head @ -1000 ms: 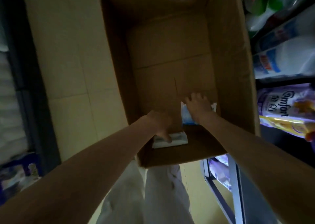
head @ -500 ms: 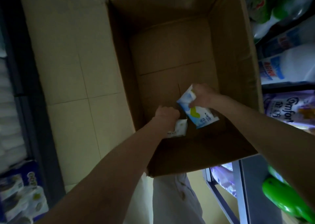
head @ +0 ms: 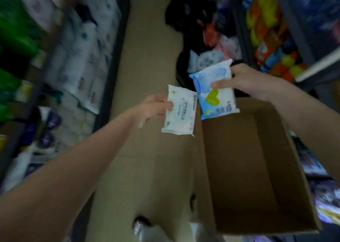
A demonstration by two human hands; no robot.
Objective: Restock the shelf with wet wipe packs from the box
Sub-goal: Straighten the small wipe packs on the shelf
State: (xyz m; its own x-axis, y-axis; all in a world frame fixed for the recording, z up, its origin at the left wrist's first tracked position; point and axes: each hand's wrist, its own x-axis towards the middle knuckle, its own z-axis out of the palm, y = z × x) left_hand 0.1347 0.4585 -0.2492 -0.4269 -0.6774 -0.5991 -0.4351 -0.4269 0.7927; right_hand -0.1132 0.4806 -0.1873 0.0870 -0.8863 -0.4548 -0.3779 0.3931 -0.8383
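My left hand (head: 152, 109) grips a white wet wipe pack (head: 180, 111) by its left edge, held in the air over the aisle floor. My right hand (head: 246, 81) grips a blue and white wet wipe pack (head: 215, 92) with a green heart, thumb across its front. Both packs hang just above the far left corner of the open cardboard box (head: 257, 168), whose inside shows only bare cardboard. The two packs nearly touch.
A shelf (head: 77, 61) of white packaged goods and green bottles lines the left of the aisle. On the right, a shelf (head: 272, 39) carries orange, yellow and blue packs. Dark bags and loose packs (head: 204, 39) lie on the floor beyond the box. Beige floor tiles (head: 147, 57) run between.
Both hands have lifted out of the box, each with a pack, and now hold them above its far corner. The view has swung up along the aisle.
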